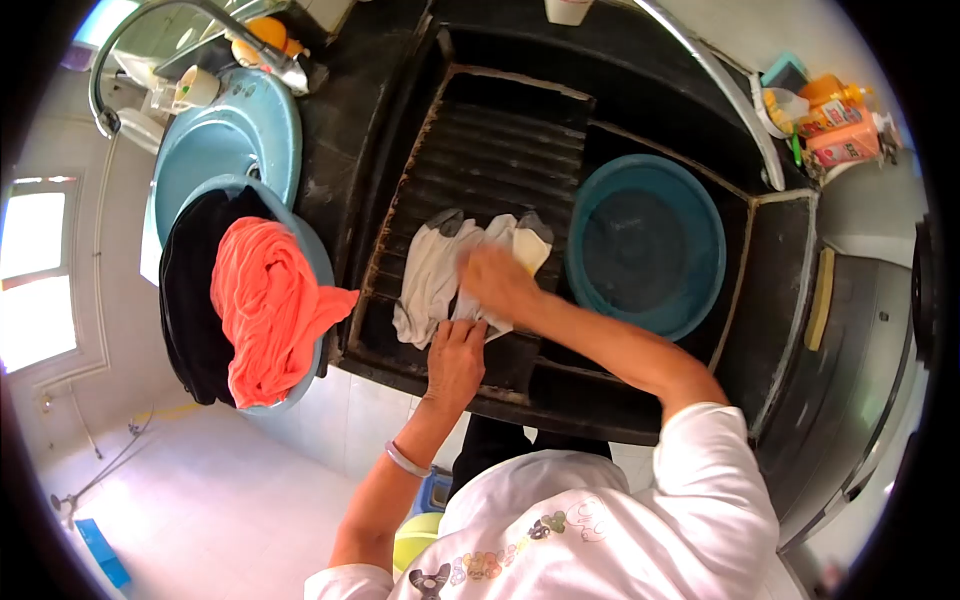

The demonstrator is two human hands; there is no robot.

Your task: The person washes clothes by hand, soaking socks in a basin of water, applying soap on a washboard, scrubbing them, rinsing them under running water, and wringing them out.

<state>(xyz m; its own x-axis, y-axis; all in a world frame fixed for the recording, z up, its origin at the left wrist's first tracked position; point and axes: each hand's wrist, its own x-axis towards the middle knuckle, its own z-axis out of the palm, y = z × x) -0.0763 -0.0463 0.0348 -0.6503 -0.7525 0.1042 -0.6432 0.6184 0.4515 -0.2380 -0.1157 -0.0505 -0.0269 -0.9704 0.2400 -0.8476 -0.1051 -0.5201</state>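
Two white socks [430, 270] with grey ends lie side by side on the dark ribbed washboard [500, 140] of the sink. My left hand [457, 358] is at their near end, fingers bent and closed on the edge of a sock. Over the right-hand sock [533, 240] is my right hand [497, 287], smeared by motion. Its fingers are not distinct, and whether it grips anything is hidden. A pale yellow patch shows beside that hand; I cannot make out what it is.
A round teal basin [645, 248] stands in the sink to the right. At left, a blue tub [313, 250] holds coral cloth [265, 300] and black cloth [190, 290], by a light-blue washbasin [215, 135]. Bottles [845, 140] stand at the upper right, near a curved metal pipe [725, 90].
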